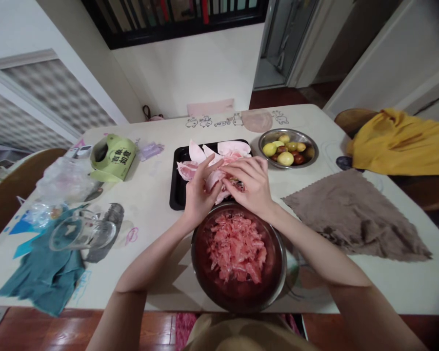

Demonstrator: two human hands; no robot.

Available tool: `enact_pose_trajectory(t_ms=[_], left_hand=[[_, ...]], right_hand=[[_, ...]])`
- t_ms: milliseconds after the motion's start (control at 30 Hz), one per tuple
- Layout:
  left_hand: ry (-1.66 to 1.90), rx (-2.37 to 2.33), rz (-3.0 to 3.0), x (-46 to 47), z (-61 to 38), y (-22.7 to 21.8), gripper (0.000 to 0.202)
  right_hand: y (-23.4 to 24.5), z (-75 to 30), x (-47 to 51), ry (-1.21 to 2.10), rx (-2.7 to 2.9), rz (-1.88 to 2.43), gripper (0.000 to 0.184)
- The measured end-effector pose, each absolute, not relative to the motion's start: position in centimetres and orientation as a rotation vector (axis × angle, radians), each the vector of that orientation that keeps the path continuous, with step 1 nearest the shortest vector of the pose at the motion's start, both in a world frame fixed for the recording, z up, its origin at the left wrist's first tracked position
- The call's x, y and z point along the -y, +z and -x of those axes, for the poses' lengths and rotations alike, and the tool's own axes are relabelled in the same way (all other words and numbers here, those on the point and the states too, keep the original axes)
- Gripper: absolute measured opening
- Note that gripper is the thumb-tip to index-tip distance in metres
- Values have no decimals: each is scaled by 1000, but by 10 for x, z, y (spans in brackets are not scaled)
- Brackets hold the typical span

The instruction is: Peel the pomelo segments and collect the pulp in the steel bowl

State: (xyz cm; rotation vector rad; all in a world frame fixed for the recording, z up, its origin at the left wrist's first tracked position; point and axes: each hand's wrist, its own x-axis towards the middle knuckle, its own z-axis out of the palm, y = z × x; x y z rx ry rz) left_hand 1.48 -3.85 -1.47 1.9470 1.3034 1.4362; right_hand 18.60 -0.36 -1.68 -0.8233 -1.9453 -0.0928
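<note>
My left hand (201,187) and my right hand (252,183) meet over the near edge of a black tray (176,187). Both have their fingers closed on a pink pomelo segment (214,179) held between them. More pink peel and segment pieces (219,151) lie on the tray behind the hands. Just below my hands a steel bowl (205,278) holds a heap of peeled pink pomelo flesh (237,248).
A smaller steel bowl (309,144) of yellow and red fruits stands at the back right. A brown cloth (354,214) lies to the right, a yellow cloth (402,141) on a chair. At the left are a glass pitcher (82,231), a teal cloth (46,273), plastic bags (64,178) and a green container (113,156).
</note>
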Motion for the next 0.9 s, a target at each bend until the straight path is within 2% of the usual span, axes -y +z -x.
enact_pose_trajectory(t_ms=[133,400,467,600,800,900], left_hand=[[1427,-1283,-1912,37,-14,-17,61],[1456,-1288,-1845,34,-16,-31,36],[1498,-1296,-1901,33,-17,-32,34],[1565,-1306,-1966,31,-19,-35,30],[1617,-1288,-2055,35,-23,-30,34],[1564,-1282,-1934,34,-23,-28,50]], right_hand=[[-19,-187,2,-141,1943,770,13],[-25,-183,10,-340,1892,764,9],[-26,-181,10,-316,1861,816,6],[-27,-181,5,-197,1826,921,13],[-23,-189,-7,-174,1763,952,15],[-18,-187,-1,-112,1761,900,16]])
